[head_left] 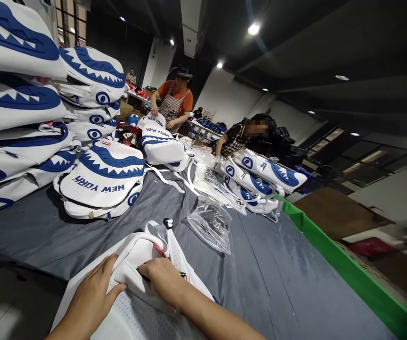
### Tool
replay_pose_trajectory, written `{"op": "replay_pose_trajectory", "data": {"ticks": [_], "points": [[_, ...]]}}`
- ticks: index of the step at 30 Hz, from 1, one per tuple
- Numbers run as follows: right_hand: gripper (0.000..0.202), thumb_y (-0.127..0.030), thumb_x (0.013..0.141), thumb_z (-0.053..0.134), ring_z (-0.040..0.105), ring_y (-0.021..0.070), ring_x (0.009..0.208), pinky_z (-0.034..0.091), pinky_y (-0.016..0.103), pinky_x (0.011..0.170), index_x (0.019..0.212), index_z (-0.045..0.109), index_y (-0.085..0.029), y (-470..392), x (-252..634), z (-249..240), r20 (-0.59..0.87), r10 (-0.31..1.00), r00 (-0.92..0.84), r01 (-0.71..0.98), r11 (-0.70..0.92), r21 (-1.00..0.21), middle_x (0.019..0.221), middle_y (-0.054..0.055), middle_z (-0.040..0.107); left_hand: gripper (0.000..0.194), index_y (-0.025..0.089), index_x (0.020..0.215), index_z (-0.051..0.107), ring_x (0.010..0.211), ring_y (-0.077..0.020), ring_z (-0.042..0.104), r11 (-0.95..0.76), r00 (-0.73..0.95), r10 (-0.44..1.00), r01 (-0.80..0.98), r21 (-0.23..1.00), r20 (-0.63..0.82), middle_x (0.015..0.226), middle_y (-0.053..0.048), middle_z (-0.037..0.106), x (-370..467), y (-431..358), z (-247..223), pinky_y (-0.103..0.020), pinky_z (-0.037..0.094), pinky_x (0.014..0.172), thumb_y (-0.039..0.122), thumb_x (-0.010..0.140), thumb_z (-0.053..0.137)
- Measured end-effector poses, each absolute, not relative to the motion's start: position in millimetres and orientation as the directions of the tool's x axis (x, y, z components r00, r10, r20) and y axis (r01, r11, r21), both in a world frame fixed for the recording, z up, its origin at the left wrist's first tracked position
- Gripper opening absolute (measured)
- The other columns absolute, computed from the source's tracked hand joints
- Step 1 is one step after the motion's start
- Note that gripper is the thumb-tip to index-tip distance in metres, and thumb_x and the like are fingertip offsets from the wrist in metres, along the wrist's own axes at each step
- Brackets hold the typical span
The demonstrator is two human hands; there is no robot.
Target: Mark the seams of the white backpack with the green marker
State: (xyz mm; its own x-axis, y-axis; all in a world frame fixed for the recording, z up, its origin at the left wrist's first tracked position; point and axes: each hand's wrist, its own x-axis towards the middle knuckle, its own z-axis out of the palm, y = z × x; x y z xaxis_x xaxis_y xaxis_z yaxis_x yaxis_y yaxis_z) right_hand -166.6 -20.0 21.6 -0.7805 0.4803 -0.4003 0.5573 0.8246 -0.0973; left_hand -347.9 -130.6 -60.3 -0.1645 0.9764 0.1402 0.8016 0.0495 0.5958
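A white backpack (146, 311) lies at the table's near edge, its dotted mesh side up and a strap with a black buckle (168, 223) reaching toward the back. My left hand (95, 293) grips the fabric at its opening, thumb on one side and fingers on the other. Closed and curled, my right hand (164, 281) is at the same opening, just right of the left. Something small and dark shows by its fingers, too hidden to name. The fingertips are partly out of sight behind the fabric.
Finished-looking white backpacks with blue shark-mouth patterns are piled at the left (19, 99). One backpack (107, 174) lies ahead, and others are stacked at the right (260, 177). Clear plastic bags (210, 222) lie mid-table. A green strip (331, 250) borders the right edge. Two people work across the table.
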Motion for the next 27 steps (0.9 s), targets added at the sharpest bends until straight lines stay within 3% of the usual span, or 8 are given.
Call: {"op": "replay_pose_trajectory", "data": {"ticks": [6,9,11,13,15,19,23,27], "points": [[0.007,-0.02,0.091,0.059,0.066,0.0186,0.071,0.027,0.031,0.057,0.091,0.067,-0.019,-29,-157,22,-0.366,0.5,-0.784,0.557,0.828,-0.062,0.089,0.005,0.075,0.051,0.012,0.137,0.05,0.114,-0.0307,0.071,-0.006,-0.156,0.956,0.835,0.551,0.247,0.129,-0.017,0.07,-349,-136,-75,-0.04,0.062,0.09,0.032,0.09,0.053],[0.009,-0.016,0.091,0.058,0.064,0.0173,0.068,0.027,0.03,0.056,0.097,0.065,-0.017,-32,-156,22,-0.223,0.606,-0.764,0.63,0.774,-0.055,0.091,0.006,0.075,0.052,0.016,0.137,0.049,0.111,-0.0282,0.072,-0.048,-0.151,0.934,0.845,0.533,0.323,0.128,-0.013,0.071,-351,-136,-84,-0.036,0.063,0.089,0.035,0.089,0.058],[0.007,-0.015,0.09,0.058,0.061,0.0148,0.066,0.029,0.027,0.056,0.094,0.064,-0.018,-30,-163,19,-0.138,0.625,-0.768,0.64,0.756,-0.137,0.086,0.003,0.073,0.054,0.018,0.138,0.049,0.111,-0.0265,0.073,-0.077,-0.142,0.92,0.848,0.525,0.365,0.128,-0.011,0.071,-352,-135,-89,-0.034,0.063,0.089,0.035,0.088,0.06],[0.005,-0.016,0.089,0.06,0.057,0.0118,0.064,0.03,0.024,0.056,0.084,0.062,-0.019,-28,-174,17,-0.12,0.563,-0.817,0.575,0.787,-0.223,0.08,0.0,0.071,0.054,0.018,0.138,0.049,0.11,-0.0251,0.073,-0.091,-0.138,0.912,0.851,0.518,0.387,0.127,-0.011,0.072,-355,-135,-91,-0.032,0.063,0.089,0.031,0.087,0.061],[0.011,-0.016,0.088,0.061,0.056,0.0104,0.063,0.03,0.023,0.055,0.077,0.06,-0.019,-26,-186,19,-0.142,0.478,-0.867,0.499,0.835,-0.234,0.076,-0.002,0.069,0.055,0.018,0.137,0.05,0.109,-0.0247,0.074,-0.095,-0.137,0.908,0.854,0.511,0.397,0.125,-0.01,0.073,-357,-135,-93,-0.031,0.063,0.088,0.03,0.085,0.062],[0.005,-0.018,0.089,0.059,0.061,0.0138,0.064,0.031,0.027,0.052,0.086,0.063,-0.017,-27,-195,33,-0.194,0.408,-0.892,0.431,0.898,-0.092,0.084,0.003,0.073,0.058,0.02,0.139,0.049,0.111,-0.025,0.073,-0.079,-0.137,0.92,0.853,0.516,0.368,0.127,-0.01,0.072,-360,-137,-94,-0.031,0.062,0.092,0.032,0.084,0.064],[0.014,-0.013,0.092,0.055,0.067,0.0185,0.068,0.036,0.029,0.05,0.1,0.065,-0.016,-32,-173,48,-0.295,0.343,-0.892,0.351,0.936,0.025,0.093,0.007,0.074,0.056,0.018,0.14,0.049,0.112,-0.0263,0.072,0.001,-0.148,0.967,0.815,0.579,0.207,0.13,-0.011,0.071,-361,-141,-79,-0.033,0.06,0.092,0.04,0.089,0.056],[0.026,0.001,0.086,0.053,0.074,0.0231,0.079,0.047,0.026,0.055,0.103,0.068,-0.012,-39,-135,56,-0.491,0.576,-0.653,0.545,0.808,0.223,0.094,0.014,0.075,0.061,0.021,0.143,0.048,0.119,-0.0285,0.069,0.148,-0.17,0.985,0.744,0.652,-0.031,0.133,-0.01,0.069,-360,-139,-65,-0.037,0.058,0.097,0.051,0.091,0.049]]}}
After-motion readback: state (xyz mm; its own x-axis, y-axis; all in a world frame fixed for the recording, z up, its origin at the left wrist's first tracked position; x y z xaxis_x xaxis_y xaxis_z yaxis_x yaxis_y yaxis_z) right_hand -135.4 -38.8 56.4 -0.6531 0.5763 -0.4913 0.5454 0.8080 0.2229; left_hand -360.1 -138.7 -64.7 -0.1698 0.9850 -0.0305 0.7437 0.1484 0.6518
